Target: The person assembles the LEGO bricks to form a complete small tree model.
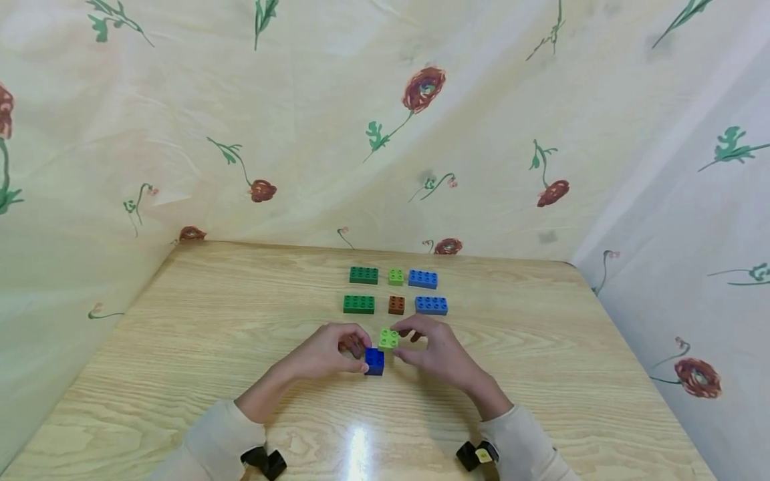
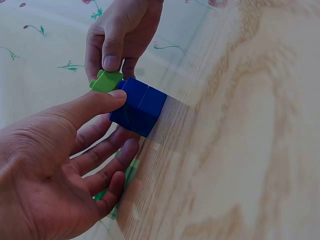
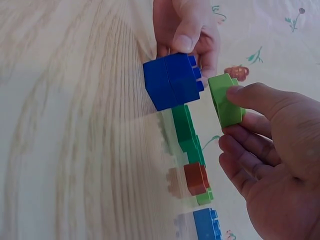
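Note:
Two dark blue bricks (image 1: 374, 362), one stacked on the other with a seam between them, stand upright at the middle of the table. My left hand (image 1: 327, 351) pinches this stack by its sides, thumb on the near side. Between the thumb and fingers of my right hand (image 1: 442, 351) is a light green square brick (image 3: 228, 101), studs facing up. It is held just above the blue studs, and the right wrist view shows a gap between them. Part of the stack's far side is hidden by the left fingers.
Beyond the hands, two rows of bricks lie on the wooden table (image 1: 240, 294): green bricks (image 1: 359, 304) at left, a brown brick (image 1: 396, 305) and a light green brick (image 1: 396, 276) in the middle, blue bricks (image 1: 431, 306) at right. Flowered cloth (image 1: 337, 100) hangs behind.

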### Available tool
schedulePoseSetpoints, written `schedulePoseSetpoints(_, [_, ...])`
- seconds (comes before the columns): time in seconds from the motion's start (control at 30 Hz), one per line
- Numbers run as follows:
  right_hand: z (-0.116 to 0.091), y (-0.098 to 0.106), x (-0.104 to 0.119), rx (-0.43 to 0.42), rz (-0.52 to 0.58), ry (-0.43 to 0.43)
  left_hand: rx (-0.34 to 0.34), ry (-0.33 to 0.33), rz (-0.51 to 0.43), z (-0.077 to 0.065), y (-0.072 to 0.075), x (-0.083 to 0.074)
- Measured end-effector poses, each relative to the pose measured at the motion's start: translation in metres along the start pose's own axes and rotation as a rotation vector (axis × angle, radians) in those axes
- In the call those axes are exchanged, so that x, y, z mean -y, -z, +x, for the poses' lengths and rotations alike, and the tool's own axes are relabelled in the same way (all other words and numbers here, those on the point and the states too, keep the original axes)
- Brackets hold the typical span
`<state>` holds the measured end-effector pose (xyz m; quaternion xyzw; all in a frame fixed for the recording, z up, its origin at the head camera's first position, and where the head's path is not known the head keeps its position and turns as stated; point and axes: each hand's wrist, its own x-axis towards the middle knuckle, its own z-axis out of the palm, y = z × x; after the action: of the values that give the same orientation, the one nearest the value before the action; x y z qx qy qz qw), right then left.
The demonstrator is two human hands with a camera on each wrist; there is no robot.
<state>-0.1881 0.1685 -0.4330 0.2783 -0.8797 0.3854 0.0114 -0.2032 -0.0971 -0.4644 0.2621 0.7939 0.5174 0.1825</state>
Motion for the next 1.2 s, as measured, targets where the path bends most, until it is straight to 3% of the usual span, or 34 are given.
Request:
schedulePoseSetpoints(0.87, [-0.001,-0.014,0.01,0.072,0.021,0.071,0.008,-0.024,-0.005,0.001,-0.001,0.002])
schedulePoseSetpoints(1.07, [-0.001,-0.015,0.011,0.079,0.008,0.045,0.011,-0.023,0.013,-0.001,0.001,-0.003])
schedulePoseSetpoints(1.2, [-0.001,-0.015,0.011,0.084,0.007,0.049,-0.023,-0.027,0.032,-0.004,0.002,-0.009])
